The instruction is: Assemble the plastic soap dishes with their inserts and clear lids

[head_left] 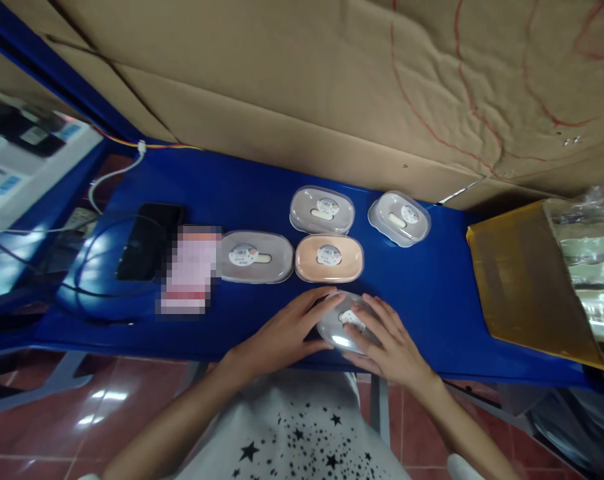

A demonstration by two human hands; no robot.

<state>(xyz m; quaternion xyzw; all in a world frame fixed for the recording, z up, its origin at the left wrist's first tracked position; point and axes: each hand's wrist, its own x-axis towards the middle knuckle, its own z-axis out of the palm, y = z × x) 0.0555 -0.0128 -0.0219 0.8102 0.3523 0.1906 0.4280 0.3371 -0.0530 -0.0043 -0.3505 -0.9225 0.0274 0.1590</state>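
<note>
Near the front edge of the blue table, a clear-lidded oval container [339, 328] with a round label lies between my two hands. My left hand [295, 327] grips its left side, fingertips on the lid's back edge. My right hand [389, 340] has its fingers spread over the lid and label from the right. Just behind is an orange oval container [329, 259]. A grey one [257, 257] sits at its left, another grey one [322, 211] behind it, and one more [400, 219] farther right, slightly turned.
A cardboard box [527, 280] with wrapped containers stands at the right. A black phone-like device [149, 241], a pixelated pink item [191, 270] and cables lie at the left. Brown cardboard [282, 87] rises along the table's back.
</note>
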